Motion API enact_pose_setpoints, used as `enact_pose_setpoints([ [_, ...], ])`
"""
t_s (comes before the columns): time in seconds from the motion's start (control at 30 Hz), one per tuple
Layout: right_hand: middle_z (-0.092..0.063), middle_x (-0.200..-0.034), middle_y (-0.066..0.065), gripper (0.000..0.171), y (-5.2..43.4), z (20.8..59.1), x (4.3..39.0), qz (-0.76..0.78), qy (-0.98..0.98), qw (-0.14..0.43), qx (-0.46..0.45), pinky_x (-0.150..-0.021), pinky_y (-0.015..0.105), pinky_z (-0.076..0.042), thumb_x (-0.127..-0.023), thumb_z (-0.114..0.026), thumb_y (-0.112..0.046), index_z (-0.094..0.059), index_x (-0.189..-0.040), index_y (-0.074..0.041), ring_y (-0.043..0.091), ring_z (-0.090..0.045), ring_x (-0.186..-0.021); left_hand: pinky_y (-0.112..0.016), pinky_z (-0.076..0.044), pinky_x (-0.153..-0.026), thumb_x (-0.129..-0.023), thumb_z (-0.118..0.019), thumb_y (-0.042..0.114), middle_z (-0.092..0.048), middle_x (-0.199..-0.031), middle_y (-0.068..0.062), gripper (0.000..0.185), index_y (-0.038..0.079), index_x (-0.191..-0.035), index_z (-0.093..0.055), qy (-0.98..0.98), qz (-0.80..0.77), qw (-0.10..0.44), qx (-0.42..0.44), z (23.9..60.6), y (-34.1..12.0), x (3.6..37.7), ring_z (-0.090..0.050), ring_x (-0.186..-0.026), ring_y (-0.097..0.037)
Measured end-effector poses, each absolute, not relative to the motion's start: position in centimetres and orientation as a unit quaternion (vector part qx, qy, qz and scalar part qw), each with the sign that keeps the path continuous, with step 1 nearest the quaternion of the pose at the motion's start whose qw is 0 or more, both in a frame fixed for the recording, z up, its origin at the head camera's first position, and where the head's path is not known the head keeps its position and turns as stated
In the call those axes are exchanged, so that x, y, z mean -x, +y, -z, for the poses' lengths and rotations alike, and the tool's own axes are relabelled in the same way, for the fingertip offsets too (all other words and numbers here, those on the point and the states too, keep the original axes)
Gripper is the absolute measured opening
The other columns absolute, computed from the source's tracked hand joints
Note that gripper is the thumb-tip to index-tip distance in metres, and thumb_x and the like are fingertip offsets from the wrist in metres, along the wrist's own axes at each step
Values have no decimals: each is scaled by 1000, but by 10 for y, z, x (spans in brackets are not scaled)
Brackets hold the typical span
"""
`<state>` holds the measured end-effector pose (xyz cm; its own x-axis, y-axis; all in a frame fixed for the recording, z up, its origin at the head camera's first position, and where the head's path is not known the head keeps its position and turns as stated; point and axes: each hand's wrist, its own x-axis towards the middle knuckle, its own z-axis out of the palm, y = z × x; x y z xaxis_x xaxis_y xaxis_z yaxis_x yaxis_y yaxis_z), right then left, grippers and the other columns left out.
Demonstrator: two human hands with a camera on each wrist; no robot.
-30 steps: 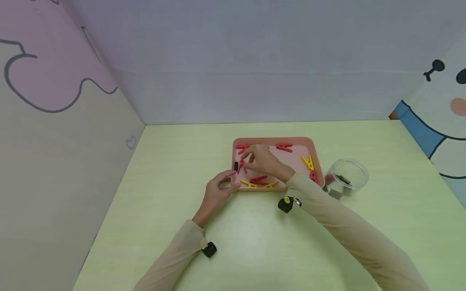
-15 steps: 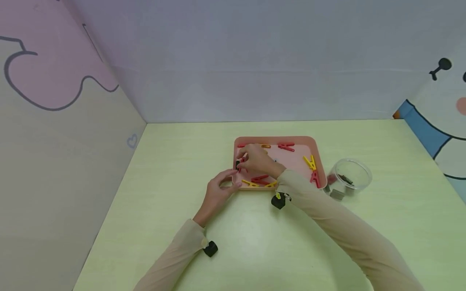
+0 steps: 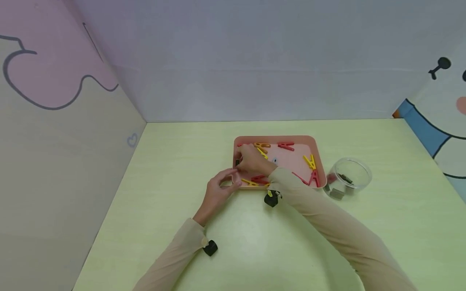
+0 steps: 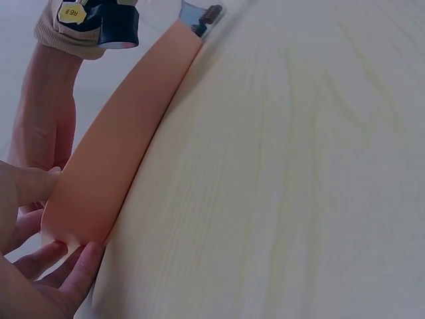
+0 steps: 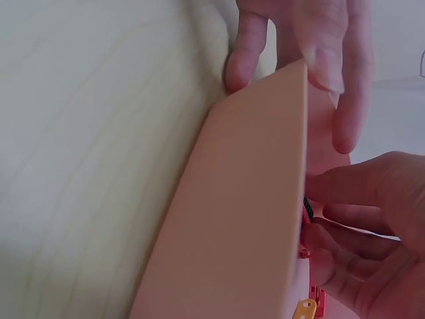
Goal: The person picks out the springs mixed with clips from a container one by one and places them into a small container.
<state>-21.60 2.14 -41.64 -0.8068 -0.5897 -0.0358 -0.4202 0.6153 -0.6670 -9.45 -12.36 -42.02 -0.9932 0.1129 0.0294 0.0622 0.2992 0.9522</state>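
A pink tray (image 3: 293,161) holds several red and yellow clothespins, among them a yellow clothespin (image 3: 310,162). My left hand (image 3: 217,194) holds the tray's near-left corner, thumb on the rim and fingers at the outer wall. Inside the left end, my right hand (image 3: 252,159) has its fingertips pinched round a red clothespin (image 5: 305,232). Beside that lies a black ribbed piece (image 5: 308,209), partly hidden by the fingers and wall; whether the two are joined I cannot tell. An orange-yellow clothespin (image 5: 305,309) shows below them in the right wrist view.
A round clear plastic jar (image 3: 348,174) with dark ribbed pieces stands right of the tray. The pale wooden table (image 3: 182,153) meets a wall behind. Each sleeve carries a black wrist camera (image 3: 271,199).
The right hand has moved left toward the tray's left wall, covering the red clothespin there. The yellow clothespins it hid before now show at the back. The left hand stays at the corner.
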Motion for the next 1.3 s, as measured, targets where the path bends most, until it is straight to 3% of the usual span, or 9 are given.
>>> enact_pose_setpoints([
  [0.33,-65,-71,-1,5,17,417,217,329,890,134,286,-58,22,-47,-80,-76,-12,-74,-81,-8,17,-54,-66,-39,-53,-83,-87,-68,7,-53,-131,-19,41,-4,-125,-57,806,-589,21,-53,418,-125,96,-55,-113,-35],
  [0.7,-65,-73,1,4,18,418,219,332,888,133,288,-61,23,-49,-80,-76,-10,-73,-82,-7,17,-53,-67,-42,-52,-86,-87,-68,7,-52,-132,-21,41,-6,-125,-56,804,-592,21,-55,419,-125,96,-53,-114,-38],
  [0.97,-65,-74,0,5,23,418,219,330,877,153,314,-61,22,-48,-79,-76,-12,-72,-81,-8,16,-53,-68,-34,-54,-83,-85,-72,19,-56,-130,-4,41,10,-124,-62,807,-589,11,-45,456,-130,108,-56,-111,-24],
  [1.2,-62,-74,-4,12,24,421,216,319,885,152,303,-61,24,-48,-79,-78,-23,-70,-79,-15,16,-53,-69,-38,-53,-83,-85,-72,17,-54,-132,-9,42,8,-125,-61,800,-598,3,-48,457,-130,107,-56,-112,-28],
  [1.3,-63,-74,-4,10,24,422,215,325,885,150,298,-60,24,-47,-79,-78,-21,-70,-78,-15,16,-53,-69,-35,-54,-83,-85,-71,15,-54,-132,-8,43,8,-126,-60,802,-596,6,-48,458,-130,107,-56,-112,-27],
])
